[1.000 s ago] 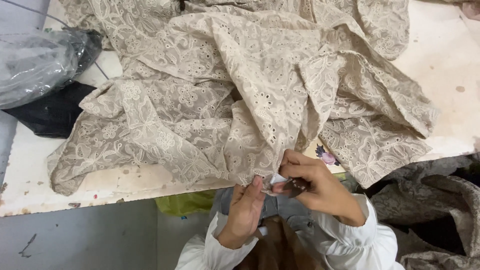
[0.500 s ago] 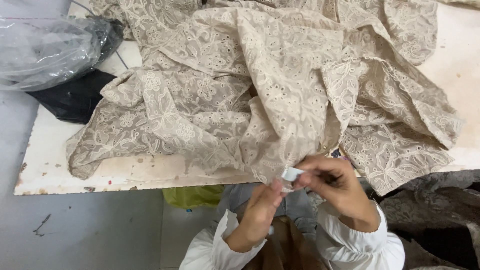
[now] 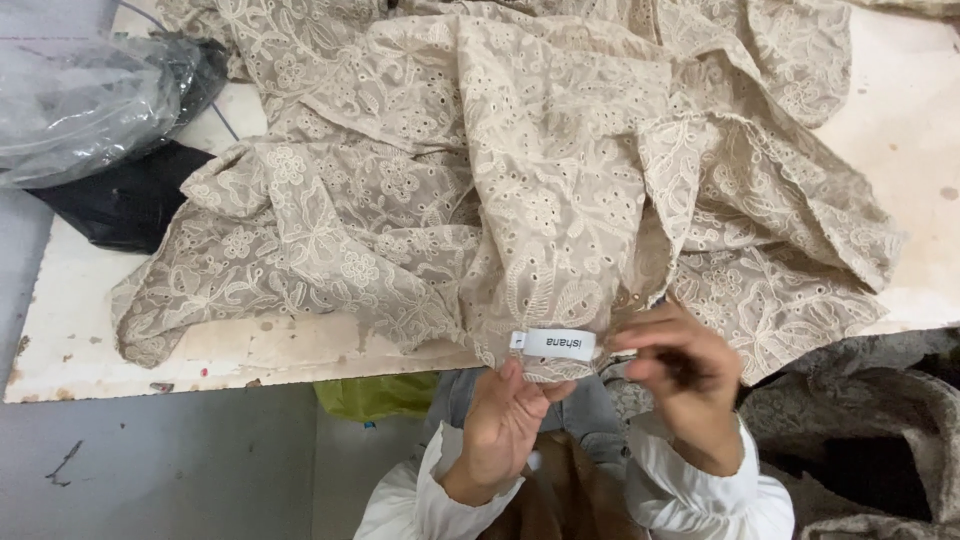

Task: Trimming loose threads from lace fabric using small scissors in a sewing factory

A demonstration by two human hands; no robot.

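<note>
A beige embroidered eyelet lace garment [image 3: 520, 170] lies crumpled over a white table [image 3: 150, 350], one edge hanging past the near side. My left hand [image 3: 500, 420] pinches that hanging edge from below, right under a small white sewn-in label [image 3: 555, 343]. My right hand [image 3: 680, 385] is beside the label's right end, fingers curled around a small dark object that I cannot identify. Both wrists show white sleeves.
A clear plastic bag [image 3: 80, 100] and a black bag [image 3: 125, 205] sit at the table's left end. A yellow-green bag [image 3: 375, 395] is under the table edge. Grey-brown fabric [image 3: 870, 420] is piled at the right. Grey floor [image 3: 150, 470] lies left.
The view has shifted left and down a little. The white label, hidden a second ago, is now turned out flat between my hands. My right hand has moved slightly right of it.
</note>
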